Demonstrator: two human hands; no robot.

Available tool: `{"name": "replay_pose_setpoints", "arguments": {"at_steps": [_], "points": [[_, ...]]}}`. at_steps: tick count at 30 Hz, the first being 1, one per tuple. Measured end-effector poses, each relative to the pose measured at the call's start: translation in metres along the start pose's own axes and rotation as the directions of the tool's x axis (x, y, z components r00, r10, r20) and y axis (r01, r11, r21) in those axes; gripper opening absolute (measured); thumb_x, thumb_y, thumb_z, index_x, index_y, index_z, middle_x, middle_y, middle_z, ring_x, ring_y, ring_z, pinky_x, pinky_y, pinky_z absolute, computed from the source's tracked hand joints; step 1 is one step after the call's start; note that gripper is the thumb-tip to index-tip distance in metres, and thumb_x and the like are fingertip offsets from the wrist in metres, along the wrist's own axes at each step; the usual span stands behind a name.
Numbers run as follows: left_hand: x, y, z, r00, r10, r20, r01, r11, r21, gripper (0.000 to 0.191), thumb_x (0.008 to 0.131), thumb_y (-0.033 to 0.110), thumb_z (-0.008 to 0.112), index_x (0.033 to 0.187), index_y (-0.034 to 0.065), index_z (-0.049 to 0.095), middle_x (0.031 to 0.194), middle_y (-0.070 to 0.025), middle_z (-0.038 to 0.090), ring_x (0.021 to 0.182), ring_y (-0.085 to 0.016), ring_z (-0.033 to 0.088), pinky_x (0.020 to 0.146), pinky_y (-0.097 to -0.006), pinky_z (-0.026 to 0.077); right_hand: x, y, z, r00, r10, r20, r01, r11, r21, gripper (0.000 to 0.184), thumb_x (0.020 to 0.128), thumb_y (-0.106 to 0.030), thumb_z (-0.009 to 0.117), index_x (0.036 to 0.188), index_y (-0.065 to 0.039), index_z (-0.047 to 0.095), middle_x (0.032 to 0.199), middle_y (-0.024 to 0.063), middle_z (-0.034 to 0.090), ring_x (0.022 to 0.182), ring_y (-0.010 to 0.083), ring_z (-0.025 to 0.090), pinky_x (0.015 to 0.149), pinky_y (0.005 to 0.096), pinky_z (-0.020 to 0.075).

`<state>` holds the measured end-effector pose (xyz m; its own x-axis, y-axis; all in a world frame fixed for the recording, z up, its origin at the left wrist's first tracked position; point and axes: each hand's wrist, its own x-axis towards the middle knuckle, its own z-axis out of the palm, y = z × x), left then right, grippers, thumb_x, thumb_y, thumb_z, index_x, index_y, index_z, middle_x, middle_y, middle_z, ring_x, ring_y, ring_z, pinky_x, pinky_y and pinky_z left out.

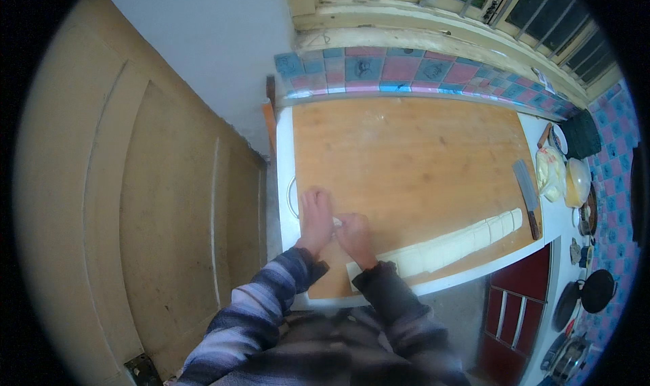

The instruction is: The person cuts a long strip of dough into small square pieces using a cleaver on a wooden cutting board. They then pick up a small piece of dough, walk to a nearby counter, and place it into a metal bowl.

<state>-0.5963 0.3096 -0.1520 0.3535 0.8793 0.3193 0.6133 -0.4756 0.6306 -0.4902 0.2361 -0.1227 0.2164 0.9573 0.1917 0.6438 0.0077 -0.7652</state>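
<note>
Close together over the left part of a wooden board [396, 147], my hands meet at a small pale piece, seemingly dough [337, 222]. My left hand [316, 217] is blurred, its fingers pointing away from me; what its palm covers is hidden. Curled around the other side of the piece is my right hand [354, 235]. A long row of pale, flat dough pieces [447, 246] runs from beside my right wrist towards the right, with cut lines showing at its far end. Beyond that end lies a cleaver [525, 193] with a dark handle.
A plastic bag [551, 172], a yellowish container [577, 183] and a bowl [558, 138] stand right of the board. Further along the counter are dark pans [597, 290] and a metal pot [571, 359]. A door [167, 208] stands at left; a tiled wall [403, 70] bounds the back.
</note>
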Motion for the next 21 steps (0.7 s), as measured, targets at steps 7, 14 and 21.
{"name": "replay_pose_setpoints", "arguments": {"at_steps": [7, 14, 21], "points": [[-0.031, 0.019, -0.016, 0.995, -0.088, -0.049, 0.082, 0.989, -0.122, 0.023, 0.095, 0.009, 0.045, 0.112, -0.0015, 0.055, 0.113, -0.0196, 0.057, 0.112, -0.037, 0.051, 0.099, -0.0405, 0.038, -0.029, -0.002, 0.020, 0.992, -0.122, -0.011, 0.122, 0.991, 0.062, 0.009, 0.071, 0.001, 0.056, 0.078, -0.001, 0.061, 0.083, 0.0169, 0.062, 0.084, 0.0370, 0.058, 0.076, 0.0434, 0.0470], [-0.028, 0.007, -0.012, 0.953, -0.177, 0.245, 0.225, 0.957, -0.184, 0.041, 0.094, 0.008, 0.044, 0.132, -0.0031, 0.043, 0.142, -0.0259, 0.037, 0.134, -0.042, 0.032, 0.112, -0.0413, 0.027, -0.031, -0.001, 0.010, 0.949, 0.298, 0.104, -0.311, 0.938, 0.151, 0.015, 0.074, -0.006, 0.059, 0.087, -0.002, 0.064, 0.084, 0.0184, 0.062, 0.084, 0.0356, 0.060, 0.074, 0.0448, 0.0464], [-0.010, 0.013, -0.016, 0.952, -0.264, 0.157, 0.303, 0.894, -0.331, 0.044, 0.099, 0.020, 0.039, 0.135, -0.0048, 0.042, 0.142, -0.0228, 0.040, 0.135, -0.035, 0.034, 0.112, -0.0379, 0.026, -0.005, 0.004, 0.000, 0.979, 0.007, 0.203, -0.017, 0.999, 0.047, 0.017, 0.076, -0.008, 0.060, 0.090, -0.002, 0.067, 0.085, 0.0160, 0.063, 0.079, 0.0328, 0.059, 0.067, 0.0398, 0.0468]]}}
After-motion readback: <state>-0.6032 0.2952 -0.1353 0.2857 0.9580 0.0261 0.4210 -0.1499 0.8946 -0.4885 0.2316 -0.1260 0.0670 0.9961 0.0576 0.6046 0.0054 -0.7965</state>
